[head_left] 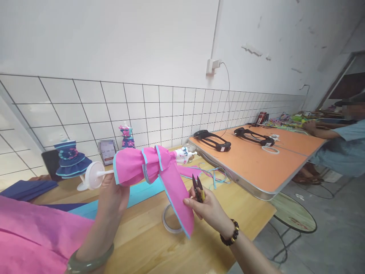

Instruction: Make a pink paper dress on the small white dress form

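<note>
Clamping left hand on the stand of a dress, mid-frame; pinching its sash in right hand (along with snips). Probably arranging the sash, calling for snips kept clear.

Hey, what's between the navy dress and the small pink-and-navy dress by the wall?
In the head view, a phone stands between the navy dress and the pink-and-navy dress.
</note>
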Action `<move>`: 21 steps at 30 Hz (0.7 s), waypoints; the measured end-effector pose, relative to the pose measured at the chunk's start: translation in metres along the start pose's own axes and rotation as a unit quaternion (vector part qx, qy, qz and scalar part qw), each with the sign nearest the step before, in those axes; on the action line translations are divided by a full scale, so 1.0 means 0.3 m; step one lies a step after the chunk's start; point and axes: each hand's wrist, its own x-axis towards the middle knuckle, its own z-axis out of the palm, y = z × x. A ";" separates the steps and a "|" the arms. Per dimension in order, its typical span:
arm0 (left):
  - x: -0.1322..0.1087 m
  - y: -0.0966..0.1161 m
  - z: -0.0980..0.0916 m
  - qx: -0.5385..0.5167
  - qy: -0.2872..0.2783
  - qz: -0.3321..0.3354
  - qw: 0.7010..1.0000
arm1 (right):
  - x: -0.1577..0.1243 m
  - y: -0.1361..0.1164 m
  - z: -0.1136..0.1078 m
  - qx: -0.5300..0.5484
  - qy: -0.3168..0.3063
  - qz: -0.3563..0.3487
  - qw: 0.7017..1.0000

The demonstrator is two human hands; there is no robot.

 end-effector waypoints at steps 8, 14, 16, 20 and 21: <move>0.011 0.003 -0.011 -0.014 0.011 -0.001 1.000 | -0.030 -0.007 0.087 0.008 -0.057 -0.001 0.998; 0.014 0.030 -0.005 -0.018 -0.005 -0.011 1.000 | -0.045 -0.031 0.049 -0.081 -0.083 -0.039 0.992; 0.013 0.038 -0.002 -0.037 -0.010 -0.011 0.999 | -0.052 -0.051 0.022 -0.100 -0.104 -0.042 0.989; 0.009 0.048 0.002 -0.037 -0.015 -0.010 0.999 | -0.054 -0.114 -0.052 -0.154 -0.105 -0.059 0.981; 0.008 0.049 0.003 -0.035 -0.014 -0.010 0.999 | -0.050 -0.133 -0.073 -0.188 -0.096 -0.076 0.974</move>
